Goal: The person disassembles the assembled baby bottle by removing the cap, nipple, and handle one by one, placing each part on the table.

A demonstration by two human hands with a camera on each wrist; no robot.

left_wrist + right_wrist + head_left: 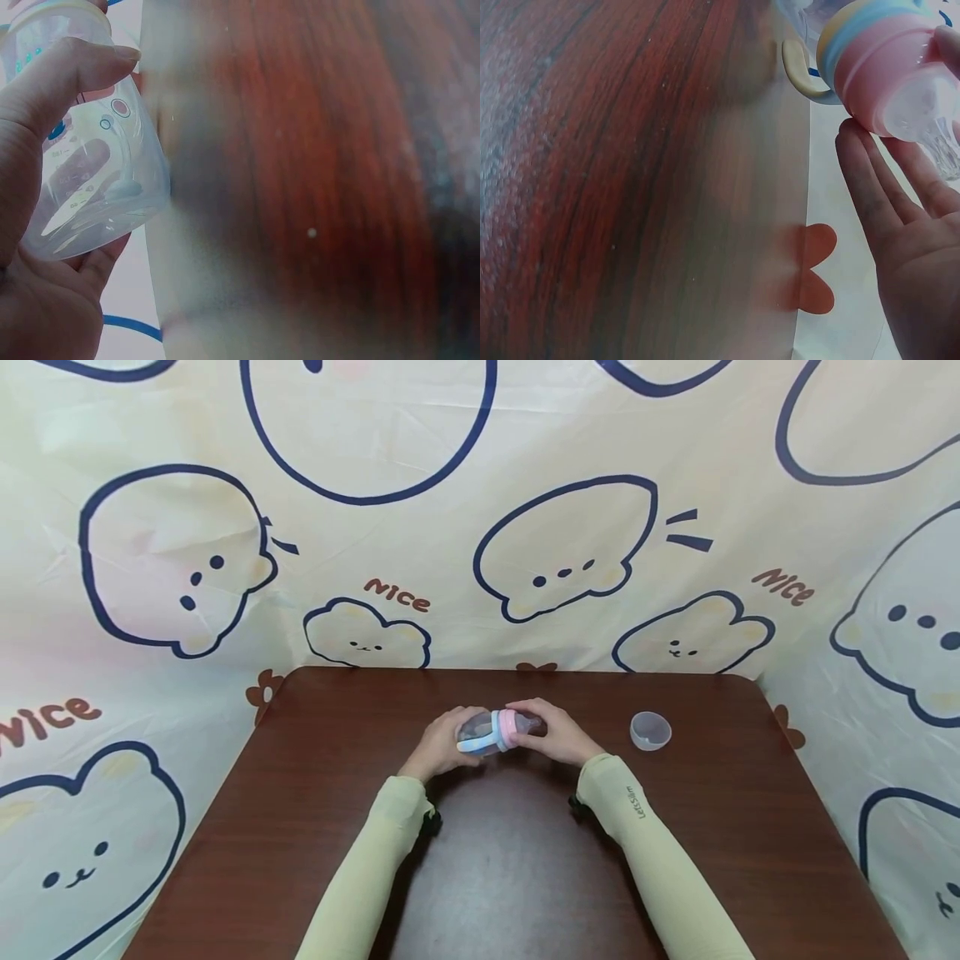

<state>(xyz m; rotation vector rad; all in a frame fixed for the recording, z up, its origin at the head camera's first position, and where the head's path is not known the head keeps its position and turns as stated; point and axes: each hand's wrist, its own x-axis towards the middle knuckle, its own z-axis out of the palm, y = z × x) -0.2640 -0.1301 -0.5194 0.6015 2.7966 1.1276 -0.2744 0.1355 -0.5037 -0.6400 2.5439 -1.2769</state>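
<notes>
While left fingers (pixel 103 262) clasp the bottle (pixel 495 732), right fingers (pixel 868 176) pinch its collar (pixel 876 71)

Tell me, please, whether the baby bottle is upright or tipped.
Tipped: in the head view, the baby bottle lies sideways in the left hand, its nipple pointing toward the right hand.

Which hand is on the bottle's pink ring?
The right hand, which pinches the pink ring; the left hand holds the bottle's clear body instead.

The bottle (pixel 498 732) is clear, pink and blue, the table (pixel 330 727) wood-grained brown.
</notes>
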